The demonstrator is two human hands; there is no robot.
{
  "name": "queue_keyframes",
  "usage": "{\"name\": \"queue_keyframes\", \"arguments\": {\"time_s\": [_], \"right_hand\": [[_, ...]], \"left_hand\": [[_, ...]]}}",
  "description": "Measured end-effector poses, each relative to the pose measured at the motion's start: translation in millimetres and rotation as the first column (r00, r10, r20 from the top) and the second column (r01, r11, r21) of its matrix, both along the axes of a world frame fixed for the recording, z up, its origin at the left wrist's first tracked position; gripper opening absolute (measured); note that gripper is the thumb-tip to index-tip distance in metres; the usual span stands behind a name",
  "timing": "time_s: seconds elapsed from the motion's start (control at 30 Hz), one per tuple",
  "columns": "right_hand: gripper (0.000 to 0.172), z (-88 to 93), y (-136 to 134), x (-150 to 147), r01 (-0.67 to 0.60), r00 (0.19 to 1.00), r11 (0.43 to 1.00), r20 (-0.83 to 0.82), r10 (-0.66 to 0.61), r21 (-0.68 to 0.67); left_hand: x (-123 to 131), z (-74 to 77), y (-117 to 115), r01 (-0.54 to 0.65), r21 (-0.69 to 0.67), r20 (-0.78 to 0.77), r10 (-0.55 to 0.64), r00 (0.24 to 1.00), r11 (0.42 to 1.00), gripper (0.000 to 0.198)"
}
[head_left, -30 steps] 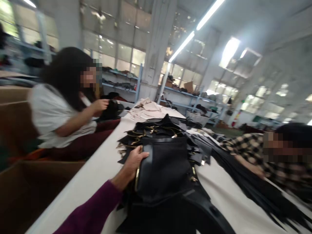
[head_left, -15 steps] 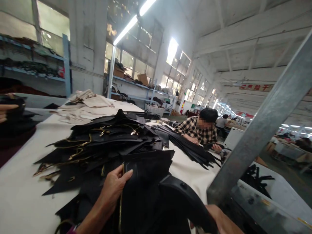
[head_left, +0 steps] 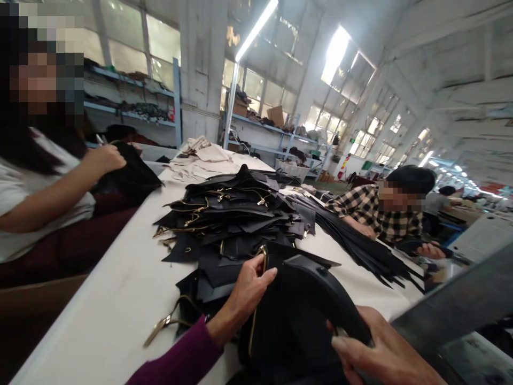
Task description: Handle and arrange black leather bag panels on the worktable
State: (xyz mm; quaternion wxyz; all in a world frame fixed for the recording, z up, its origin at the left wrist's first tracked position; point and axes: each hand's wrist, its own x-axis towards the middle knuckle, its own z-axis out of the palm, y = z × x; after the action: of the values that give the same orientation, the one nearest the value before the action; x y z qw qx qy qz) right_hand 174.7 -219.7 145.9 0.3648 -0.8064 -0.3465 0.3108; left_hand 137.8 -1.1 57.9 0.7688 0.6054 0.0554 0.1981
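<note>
My left hand (head_left: pixel 250 283), in a purple sleeve, pinches the edge of a black leather-like bag piece (head_left: pixel 288 321) between thumb and fingers. A gold zipper (head_left: pixel 252 334) runs down that edge. My right hand (head_left: pixel 368 342) is closed around a black, curved, handle-like tool (head_left: pixel 332 291) with a round knob on top; its exact kind I cannot make out. The far end of this tool lies over the face of the bag piece. Just beyond my left hand rises a pile of black pieces with gold zippers (head_left: pixel 236 214). A gold zipper pull (head_left: pixel 158 329) dangles at its near left.
Long black strips (head_left: pixel 352 240) lie on the white table (head_left: pixel 116 299) at right, near a person in a checked shirt (head_left: pixel 360 206). Another person (head_left: pixel 44 192) holds black material at left. Pale cloth (head_left: pixel 204 155) sits at the back. A metal bar (head_left: pixel 452 294) slants at right.
The view has swung left, bringing the person at left into sight. My left hand still grips the zippered piece, and my right hand with the curved tool shows more fully.
</note>
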Motion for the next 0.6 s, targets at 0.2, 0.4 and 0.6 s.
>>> {"name": "queue_keyframes", "arguments": {"time_s": [0.2,0.4,0.6], "right_hand": [[0.019,-12.1,19,18,-0.033,0.995,0.991,-0.088,0.044,0.126],[0.018,-5.8,14,30,-0.005,0.990,0.990,-0.138,0.024,0.138],[0.032,-3.9,-8,35,0.068,0.994,0.994,-0.091,-0.061,0.080]], "left_hand": [[-4,2.2,-4,0.111,0.076,0.015,-0.113,0.994,0.991,0.030],[3,-12.3,2,0.133,0.062,-0.032,-0.131,0.991,0.989,0.033],[6,-20.4,0,0.099,-0.014,-0.096,-0.100,0.990,0.995,0.037]]}}
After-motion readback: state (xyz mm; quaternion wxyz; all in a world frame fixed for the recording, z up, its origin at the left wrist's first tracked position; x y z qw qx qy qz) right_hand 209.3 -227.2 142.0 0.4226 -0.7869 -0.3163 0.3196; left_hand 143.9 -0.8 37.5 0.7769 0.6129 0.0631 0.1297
